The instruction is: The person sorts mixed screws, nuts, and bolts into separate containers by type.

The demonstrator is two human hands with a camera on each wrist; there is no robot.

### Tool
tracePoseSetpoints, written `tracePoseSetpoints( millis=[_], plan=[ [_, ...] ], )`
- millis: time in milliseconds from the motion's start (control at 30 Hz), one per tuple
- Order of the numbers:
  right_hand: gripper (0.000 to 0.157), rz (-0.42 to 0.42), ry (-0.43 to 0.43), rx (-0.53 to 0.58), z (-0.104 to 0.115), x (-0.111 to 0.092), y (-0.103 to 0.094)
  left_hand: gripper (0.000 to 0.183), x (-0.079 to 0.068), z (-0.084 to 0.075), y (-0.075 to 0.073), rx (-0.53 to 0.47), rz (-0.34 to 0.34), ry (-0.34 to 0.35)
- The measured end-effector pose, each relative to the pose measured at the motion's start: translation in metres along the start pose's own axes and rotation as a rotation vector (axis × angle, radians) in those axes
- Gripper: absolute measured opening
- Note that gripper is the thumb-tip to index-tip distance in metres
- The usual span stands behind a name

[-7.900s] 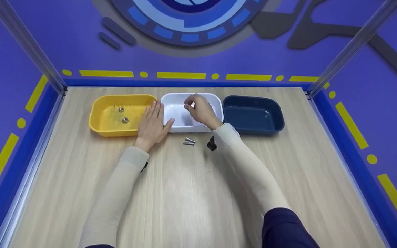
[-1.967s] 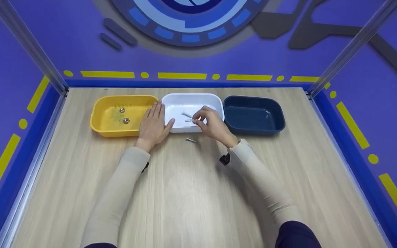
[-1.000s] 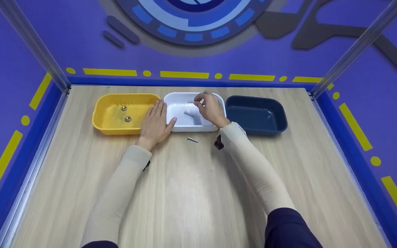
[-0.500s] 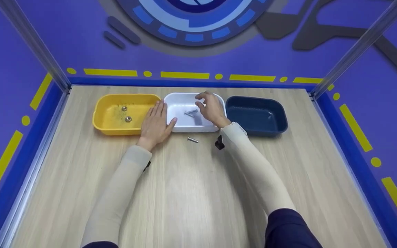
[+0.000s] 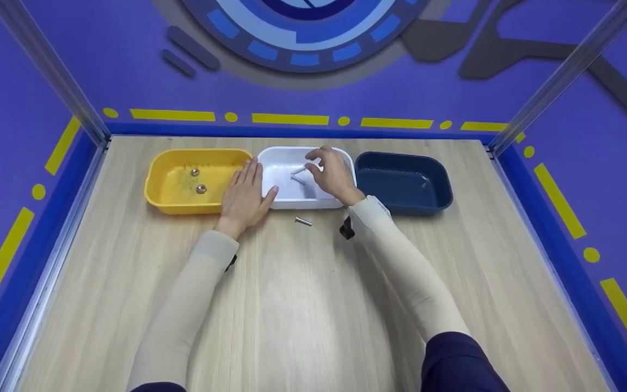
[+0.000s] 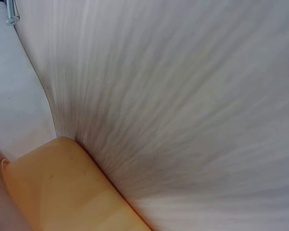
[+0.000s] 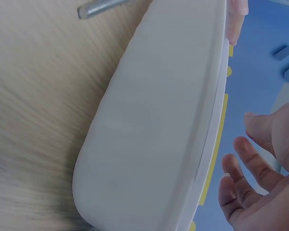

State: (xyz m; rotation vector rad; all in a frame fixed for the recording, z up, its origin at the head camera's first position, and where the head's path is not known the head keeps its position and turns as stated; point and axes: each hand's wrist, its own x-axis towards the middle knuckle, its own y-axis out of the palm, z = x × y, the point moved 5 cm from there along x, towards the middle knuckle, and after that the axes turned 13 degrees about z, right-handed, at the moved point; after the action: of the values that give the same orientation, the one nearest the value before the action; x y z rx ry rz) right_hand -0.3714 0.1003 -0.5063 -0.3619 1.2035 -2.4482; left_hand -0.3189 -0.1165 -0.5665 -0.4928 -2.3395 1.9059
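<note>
My right hand [image 5: 332,174] hovers over the white bin [image 5: 308,203], thumb and fingers apart with nothing between them. The right wrist view shows the same loosely bent fingers [image 7: 255,168] beyond the bin's wall. Two silver bolts lie on the white bin's floor, one bolt [image 5: 297,179] in front and another bolt [image 5: 298,170] just behind it, partly under my fingertips. My left hand [image 5: 241,198] rests with straight fingers across the adjoining rims of the yellow bin [image 5: 188,209] and the white bin. A third bolt [image 5: 303,221] lies on the table in front of the white bin.
Inside the yellow bin sit two metal nuts, a rear nut [image 5: 195,172] and a front nut [image 5: 201,189]. A dark blue bin [image 5: 409,208] stands at the white bin's right. Patterned blue panels [image 5: 292,98] enclose the wooden table [image 5: 286,305] at back and sides.
One of two table bolts went into the white bin: my right hand pinched it, carried it over and let go. Since half a second ago, that bolt has shifted slightly backward.
</note>
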Motion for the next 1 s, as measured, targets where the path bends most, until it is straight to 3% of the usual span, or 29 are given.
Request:
tracePoseSetpoints(
  millis=[567, 1000],
  plan=[
    [0.017, -0.051, -0.153, 0.081, 0.013, -0.033, -0.001, 0.086, -0.001, 0.000, -0.001, -0.011, -0.012, 0.012],
    [0.016, -0.039, -0.209, 0.107, 0.018, -0.068, 0.018, 0.084, -0.002, 0.000, -0.001, -0.020, -0.036, 0.019]
  ],
)
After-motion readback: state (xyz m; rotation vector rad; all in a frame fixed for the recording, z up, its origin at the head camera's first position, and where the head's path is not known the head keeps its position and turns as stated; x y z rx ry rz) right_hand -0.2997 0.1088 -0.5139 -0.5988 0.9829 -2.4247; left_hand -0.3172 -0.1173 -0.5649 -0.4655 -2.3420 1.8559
